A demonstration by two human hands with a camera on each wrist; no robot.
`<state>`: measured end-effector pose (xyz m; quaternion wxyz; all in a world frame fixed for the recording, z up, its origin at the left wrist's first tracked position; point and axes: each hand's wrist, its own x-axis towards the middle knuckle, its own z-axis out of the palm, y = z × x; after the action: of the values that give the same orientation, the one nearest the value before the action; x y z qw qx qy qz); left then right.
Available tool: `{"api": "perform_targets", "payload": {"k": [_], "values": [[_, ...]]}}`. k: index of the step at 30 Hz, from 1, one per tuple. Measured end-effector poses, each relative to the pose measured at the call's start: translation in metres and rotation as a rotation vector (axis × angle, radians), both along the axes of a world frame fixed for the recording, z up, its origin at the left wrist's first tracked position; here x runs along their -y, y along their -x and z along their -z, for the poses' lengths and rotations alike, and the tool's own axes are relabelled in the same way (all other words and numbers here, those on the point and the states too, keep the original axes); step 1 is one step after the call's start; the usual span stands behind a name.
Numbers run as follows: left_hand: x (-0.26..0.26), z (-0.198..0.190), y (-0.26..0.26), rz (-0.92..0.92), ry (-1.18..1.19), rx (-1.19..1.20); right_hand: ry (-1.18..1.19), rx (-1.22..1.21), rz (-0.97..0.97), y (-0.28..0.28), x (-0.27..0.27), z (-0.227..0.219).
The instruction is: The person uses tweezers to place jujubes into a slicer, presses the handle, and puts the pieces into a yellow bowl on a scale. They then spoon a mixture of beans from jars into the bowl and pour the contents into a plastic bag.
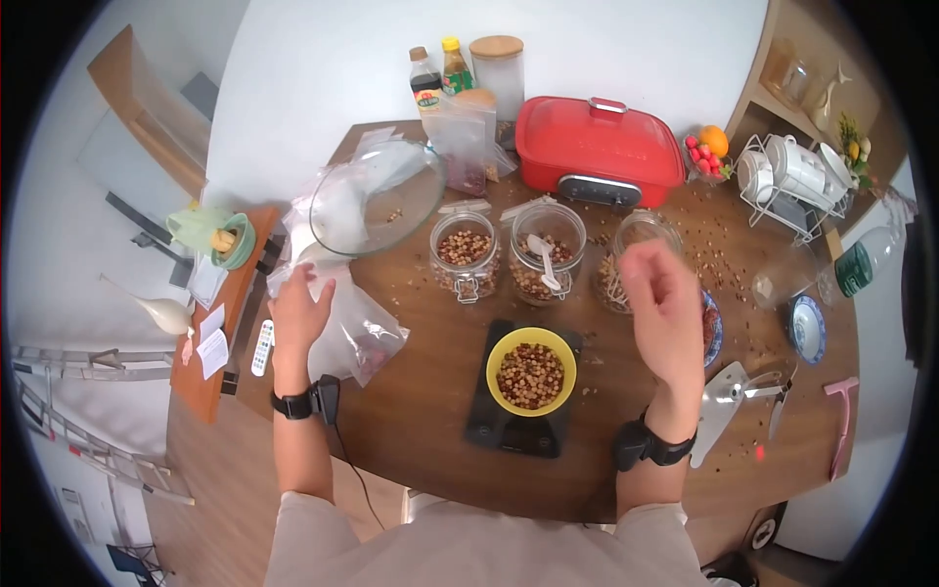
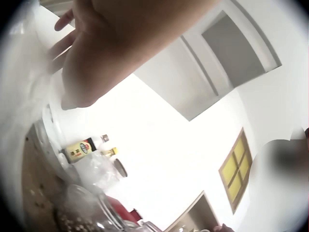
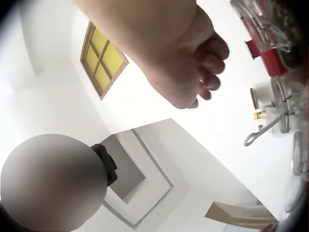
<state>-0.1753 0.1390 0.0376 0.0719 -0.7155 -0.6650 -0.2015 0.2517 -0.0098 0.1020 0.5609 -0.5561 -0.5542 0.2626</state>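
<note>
My left hand (image 1: 301, 308) has its fingers spread at the edge of a clear plastic bag (image 1: 364, 318), holding nothing. My right hand (image 1: 667, 313) is raised in front of a glass jar (image 1: 608, 286), partly covering it; its fingers (image 3: 212, 63) are loosely curled, with nothing showing in them. Between the hands, a yellow bowl (image 1: 494, 357) of mixed beans or nuts sits on a black kitchen scale (image 1: 514, 440). Behind it stand a clip-top jar (image 1: 464, 250) of the same mix and another jar (image 1: 533, 284) with a white spoon (image 1: 550, 270) in it.
A large glass bowl (image 1: 313, 220) stands at the back left, near bottles (image 1: 424, 78) and a red electric cooker (image 1: 597, 147). Loose pieces are scattered at right, around a blue-patterned bowl (image 1: 808, 331). A cleaver (image 1: 719, 401) and a pink peeler (image 1: 841, 421) lie at front right.
</note>
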Motion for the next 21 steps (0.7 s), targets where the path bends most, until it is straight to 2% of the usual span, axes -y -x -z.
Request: {"api": "perform_targets", "payload": {"k": [2,3,5,7,10,11,14,16,20,21], "values": [[0.003,-0.016,0.001,0.023,0.198,0.016,0.119,0.221,-0.146,0.000,0.008,-0.005],[0.003,-0.023,-0.001,0.041,0.296,0.030,0.207,0.250,-0.255,0.001,0.012,-0.008],[0.014,-0.036,-0.005,0.201,0.208,0.163,0.382,0.319,-0.476,0.004,0.014,-0.009],[0.036,-0.062,-0.016,0.328,0.195,0.337,0.361,0.434,-0.488,0.011,0.003,0.007],[0.071,-0.103,-0.030,0.517,0.092,0.232,0.371,0.537,-0.436,0.021,-0.004,0.031],[0.076,-0.109,-0.030,0.521,0.085,0.218,0.372,0.566,-0.401,0.022,-0.007,0.034],[0.085,-0.116,-0.030,0.562,0.040,0.146,0.375,0.428,-0.364,0.027,-0.014,0.041],[0.086,-0.117,-0.031,0.625,-0.032,0.058,0.360,0.492,-0.337,0.029,-0.012,0.041],[0.089,-0.106,-0.036,0.767,-0.016,0.184,0.313,0.623,-0.219,0.035,-0.007,0.045],[0.089,-0.103,-0.037,0.800,0.021,0.198,0.249,0.594,-0.259,0.039,-0.005,0.043]]}}
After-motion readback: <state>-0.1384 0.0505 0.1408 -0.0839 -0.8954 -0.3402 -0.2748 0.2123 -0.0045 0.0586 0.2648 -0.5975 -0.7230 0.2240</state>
